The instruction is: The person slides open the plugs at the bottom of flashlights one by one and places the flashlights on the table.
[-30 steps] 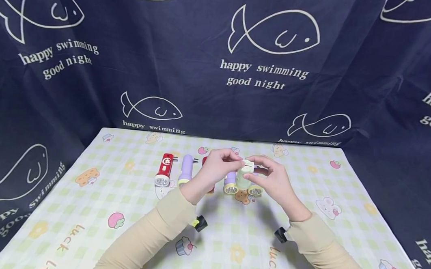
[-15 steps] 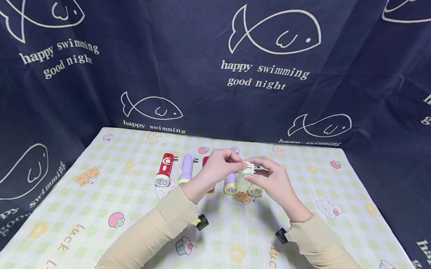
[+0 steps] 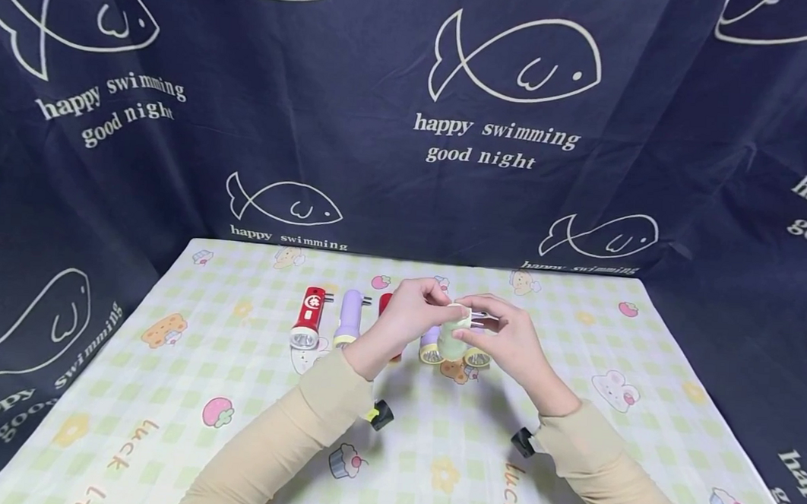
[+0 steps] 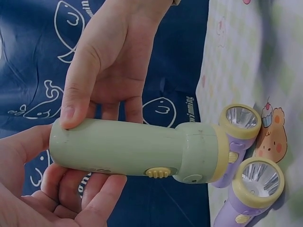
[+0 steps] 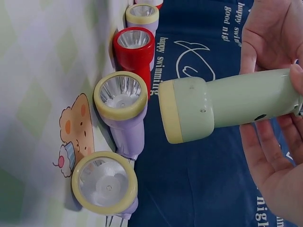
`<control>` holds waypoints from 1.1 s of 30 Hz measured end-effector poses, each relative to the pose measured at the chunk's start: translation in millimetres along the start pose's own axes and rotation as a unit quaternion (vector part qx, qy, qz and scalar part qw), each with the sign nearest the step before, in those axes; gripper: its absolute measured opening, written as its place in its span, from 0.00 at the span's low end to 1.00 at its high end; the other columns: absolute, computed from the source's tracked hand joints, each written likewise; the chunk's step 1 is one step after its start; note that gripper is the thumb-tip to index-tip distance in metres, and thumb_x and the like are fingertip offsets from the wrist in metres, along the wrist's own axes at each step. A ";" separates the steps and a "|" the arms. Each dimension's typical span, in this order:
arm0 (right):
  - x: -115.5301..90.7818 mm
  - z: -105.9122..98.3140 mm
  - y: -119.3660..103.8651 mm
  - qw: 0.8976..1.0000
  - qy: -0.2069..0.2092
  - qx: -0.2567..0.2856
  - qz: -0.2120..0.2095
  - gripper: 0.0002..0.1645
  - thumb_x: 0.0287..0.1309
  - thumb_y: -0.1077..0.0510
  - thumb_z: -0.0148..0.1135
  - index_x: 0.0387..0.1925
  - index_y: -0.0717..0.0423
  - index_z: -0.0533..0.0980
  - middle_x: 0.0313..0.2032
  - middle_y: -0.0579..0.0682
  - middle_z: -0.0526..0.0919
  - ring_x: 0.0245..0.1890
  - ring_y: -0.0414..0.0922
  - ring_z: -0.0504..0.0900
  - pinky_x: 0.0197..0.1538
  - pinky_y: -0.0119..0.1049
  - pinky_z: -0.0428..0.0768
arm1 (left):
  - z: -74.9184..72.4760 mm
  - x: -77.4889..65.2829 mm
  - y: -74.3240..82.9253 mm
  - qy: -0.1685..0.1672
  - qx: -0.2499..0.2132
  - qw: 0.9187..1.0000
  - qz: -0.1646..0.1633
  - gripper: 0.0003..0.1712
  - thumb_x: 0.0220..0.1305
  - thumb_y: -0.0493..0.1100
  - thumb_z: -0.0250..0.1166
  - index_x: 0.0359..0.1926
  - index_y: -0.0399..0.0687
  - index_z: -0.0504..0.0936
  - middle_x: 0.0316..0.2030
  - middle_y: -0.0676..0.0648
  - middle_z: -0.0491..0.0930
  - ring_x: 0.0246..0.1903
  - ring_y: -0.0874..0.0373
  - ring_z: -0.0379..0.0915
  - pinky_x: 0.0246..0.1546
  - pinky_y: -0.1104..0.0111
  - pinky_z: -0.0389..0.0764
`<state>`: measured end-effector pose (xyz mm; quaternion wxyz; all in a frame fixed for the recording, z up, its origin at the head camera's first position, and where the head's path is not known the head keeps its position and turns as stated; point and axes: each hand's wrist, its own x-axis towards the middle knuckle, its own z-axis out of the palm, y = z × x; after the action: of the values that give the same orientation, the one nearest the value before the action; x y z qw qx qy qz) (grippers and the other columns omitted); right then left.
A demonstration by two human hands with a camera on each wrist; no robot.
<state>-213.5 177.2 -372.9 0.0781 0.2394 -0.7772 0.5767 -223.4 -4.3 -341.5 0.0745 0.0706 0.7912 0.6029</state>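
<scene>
A pale green flashlight (image 3: 452, 340) with a yellow lens rim is held up between both hands, lens end down. My left hand (image 3: 410, 313) grips its tail end with thumb and fingers. From the other side, my right hand (image 3: 505, 330) holds it near the same end, thumb against the body. In the left wrist view a yellow slide switch (image 4: 158, 172) shows on its side. Metal plug prongs (image 3: 478, 320) show beside the tail, toward the right fingers. Behind and below it lie two purple flashlights with yellow rims, one left (image 3: 431, 352) and one right (image 3: 478, 358).
Left of the hands lie a red flashlight (image 3: 309, 315), a purple one (image 3: 349, 314) and another red one (image 3: 384, 304), partly hidden by the left hand. They rest on a checked tablecloth (image 3: 184, 393). A dark blue fish-print curtain (image 3: 386, 68) hangs behind and beside the table.
The green flashlight has turned a little in my fingers and shifted slightly left. The dark slot on its tail has gone from sight, and the prongs show more plainly on the right.
</scene>
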 end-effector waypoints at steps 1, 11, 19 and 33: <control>-0.1 0.3 -0.3 1.000 0.001 0.003 0.000 0.24 0.44 0.67 0.72 0.47 0.65 0.79 0.45 0.59 0.81 0.44 0.35 0.80 0.48 0.31 0.81 | 0.2 0.1 0.0 0.001 0.000 1.000 0.001 0.14 0.48 0.45 0.74 0.25 0.46 0.77 0.25 0.52 0.79 0.29 0.62 0.75 0.32 0.72 0.78; 0.8 1.3 -1.5 1.000 0.001 0.011 0.008 0.23 0.46 0.67 0.71 0.47 0.65 0.78 0.45 0.54 0.81 0.45 0.36 0.81 0.48 0.32 0.81 | -1.3 0.6 2.4 -0.001 0.013 1.000 0.001 0.14 0.49 0.46 0.74 0.27 0.46 0.76 0.26 0.52 0.78 0.29 0.61 0.74 0.31 0.72 0.76; 3.9 1.3 -3.2 1.000 0.002 0.000 0.014 0.24 0.46 0.68 0.71 0.49 0.65 0.77 0.47 0.59 0.81 0.44 0.32 0.80 0.47 0.30 0.81 | -6.2 0.8 7.4 -0.008 0.029 0.999 0.013 0.15 0.50 0.47 0.73 0.28 0.45 0.77 0.27 0.51 0.79 0.30 0.61 0.75 0.31 0.73 0.77; 6.2 -7.4 -5.2 0.999 0.027 0.001 0.030 0.25 0.45 0.66 0.72 0.48 0.64 0.77 0.44 0.44 0.83 0.42 0.33 0.82 0.46 0.31 0.81 | -1.4 1.6 -4.5 -0.015 -0.073 0.995 0.061 0.11 0.60 0.46 0.66 0.40 0.44 0.81 0.38 0.48 0.82 0.36 0.60 0.78 0.43 0.69 0.80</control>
<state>-217.7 181.3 -363.6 0.0811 0.2003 -0.7810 0.5859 -225.4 -6.5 -345.5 0.0543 0.1226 0.7380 0.6613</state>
